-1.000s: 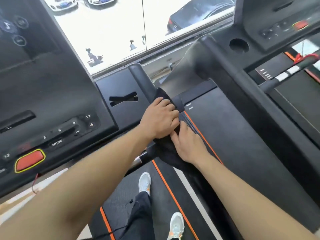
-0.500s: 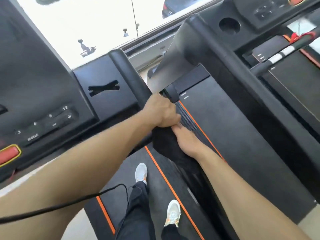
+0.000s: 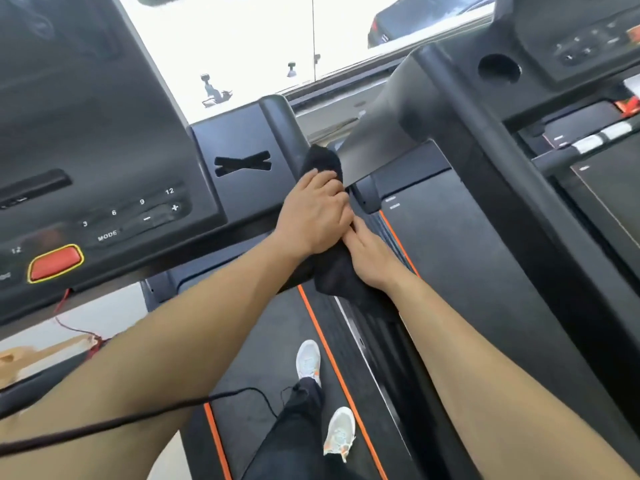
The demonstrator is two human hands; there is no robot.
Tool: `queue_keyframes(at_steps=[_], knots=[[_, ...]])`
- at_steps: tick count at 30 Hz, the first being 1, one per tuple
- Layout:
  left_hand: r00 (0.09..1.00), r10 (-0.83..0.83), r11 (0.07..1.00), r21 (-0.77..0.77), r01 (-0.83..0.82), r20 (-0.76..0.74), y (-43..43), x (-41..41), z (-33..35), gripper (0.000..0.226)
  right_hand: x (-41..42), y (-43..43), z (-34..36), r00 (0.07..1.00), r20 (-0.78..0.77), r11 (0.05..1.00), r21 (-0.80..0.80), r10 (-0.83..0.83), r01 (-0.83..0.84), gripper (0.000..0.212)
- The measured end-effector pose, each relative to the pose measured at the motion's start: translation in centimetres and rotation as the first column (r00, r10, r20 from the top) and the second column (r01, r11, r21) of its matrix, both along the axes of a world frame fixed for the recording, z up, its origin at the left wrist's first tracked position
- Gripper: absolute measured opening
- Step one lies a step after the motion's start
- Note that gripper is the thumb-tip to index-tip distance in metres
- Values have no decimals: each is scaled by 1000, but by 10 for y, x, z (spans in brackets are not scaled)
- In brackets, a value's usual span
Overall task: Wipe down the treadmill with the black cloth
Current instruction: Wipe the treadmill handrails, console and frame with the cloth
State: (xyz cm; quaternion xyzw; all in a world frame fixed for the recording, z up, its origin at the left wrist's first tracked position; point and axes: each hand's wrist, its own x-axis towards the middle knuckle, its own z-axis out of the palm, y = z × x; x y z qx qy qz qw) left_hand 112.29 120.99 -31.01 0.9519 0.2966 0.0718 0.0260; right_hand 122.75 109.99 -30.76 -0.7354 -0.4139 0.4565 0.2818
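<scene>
Head view: left hand (image 3: pixel 313 216) and right hand (image 3: pixel 369 259) both closed on black cloth (image 3: pixel 332 271) around treadmill handrail (image 3: pixel 282 126); press firmly, slide full length

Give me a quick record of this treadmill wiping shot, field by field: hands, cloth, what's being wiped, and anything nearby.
left hand: pressed on the black cloth
right hand: gripping the cloth's lower part
black cloth: wrapped over the handrail
handrail: black, on the console's right side
red stop button: lower left of the console
feet: white sneakers on the belt
cable: dark, crossing the left forearm
</scene>
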Motion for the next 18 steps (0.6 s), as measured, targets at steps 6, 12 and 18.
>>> queue_keyframes(at_steps=[6, 12, 18], knots=[[862, 444, 837, -455, -302, 244, -93, -20, 8, 53, -13, -50, 7, 996, 54, 988, 133, 70, -77, 63], [743, 647, 627, -435, -646, -172, -81, 5, 25, 72, -16, -56, 11, 982, -58, 983, -26, -181, 180, 43], [768, 595, 431, -713, -553, -236, -38, -7, 18, 56, -20, -2, 18, 993, 3, 993, 14, -116, 116, 53]])
